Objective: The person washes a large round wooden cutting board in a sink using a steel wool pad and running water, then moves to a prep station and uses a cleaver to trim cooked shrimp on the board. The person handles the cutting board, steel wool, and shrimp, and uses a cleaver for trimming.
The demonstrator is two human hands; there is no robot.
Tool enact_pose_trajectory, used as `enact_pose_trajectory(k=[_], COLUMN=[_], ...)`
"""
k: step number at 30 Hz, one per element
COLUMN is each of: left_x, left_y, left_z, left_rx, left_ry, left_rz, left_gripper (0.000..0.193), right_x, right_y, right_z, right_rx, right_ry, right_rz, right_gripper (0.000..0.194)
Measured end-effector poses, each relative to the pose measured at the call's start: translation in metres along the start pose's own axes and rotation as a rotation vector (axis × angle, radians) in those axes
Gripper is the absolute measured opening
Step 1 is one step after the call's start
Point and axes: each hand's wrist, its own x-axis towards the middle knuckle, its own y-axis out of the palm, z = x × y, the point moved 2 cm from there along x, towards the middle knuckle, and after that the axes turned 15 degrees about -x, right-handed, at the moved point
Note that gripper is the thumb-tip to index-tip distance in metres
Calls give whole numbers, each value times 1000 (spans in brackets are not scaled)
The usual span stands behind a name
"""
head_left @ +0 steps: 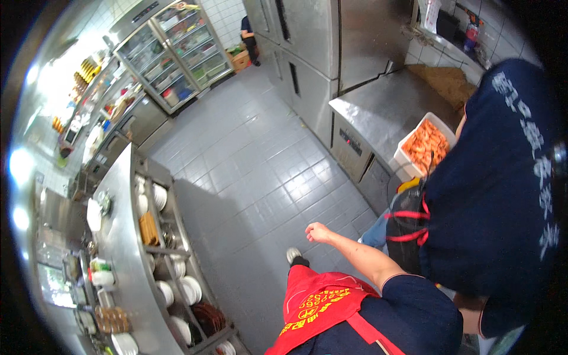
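My right hand (pixel 317 232) hangs over the grey tiled floor, its fingers curled in loosely with nothing seen in them. My left hand is out of view. A red apron (pixel 317 293) with yellow writing covers my front, and one shoe (pixel 293 254) shows on the floor ahead. Close on my right stands a co-worker in a dark shirt (pixel 483 191) with white writing, wearing a black apron with red ties (pixel 408 226). Beside this person, a white plastic tub (pixel 401 156) of orange cooked shrimp (pixel 426 144) sits on a stainless steel counter (pixel 377 95).
On the left runs a steel counter (pixel 120 239) with shelves of stacked white plates (pixel 191 290). Tall steel refrigerators (pixel 306 49) line the right. A glass-door display refrigerator (pixel 177 51) stands at the far end, near another person (pixel 248 37) and a cardboard box (pixel 239 60).
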Motion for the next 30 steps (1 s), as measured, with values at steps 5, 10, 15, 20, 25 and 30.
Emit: enact_pose_trajectory(k=[5, 10, 15, 20, 25, 30], left_x=[111, 240, 341, 326, 259, 237], left_y=[70, 123, 237, 404, 516, 557], left_z=[-113, -285, -580, -802, -839, -767], left_rx=[127, 816, 879, 25, 483, 742], left_ry=[-32, 376, 778, 617, 912, 317], left_rz=[133, 379, 398, 382, 510, 593], left_gripper=[4, 5, 10, 17, 25, 29], right_x=[65, 53, 49, 94, 168, 234], right_y=[-122, -234, -294, -367, -517, -710], right_z=[-23, -53, -63, -65, -26, -39], right_rx=[17, 238, 524, 720, 611, 875], right_ry=[142, 399, 454, 543, 155, -13], right_rz=[-172, -425, -608, -717, -833, -989], right_gripper=[32, 27, 23, 22, 15, 16])
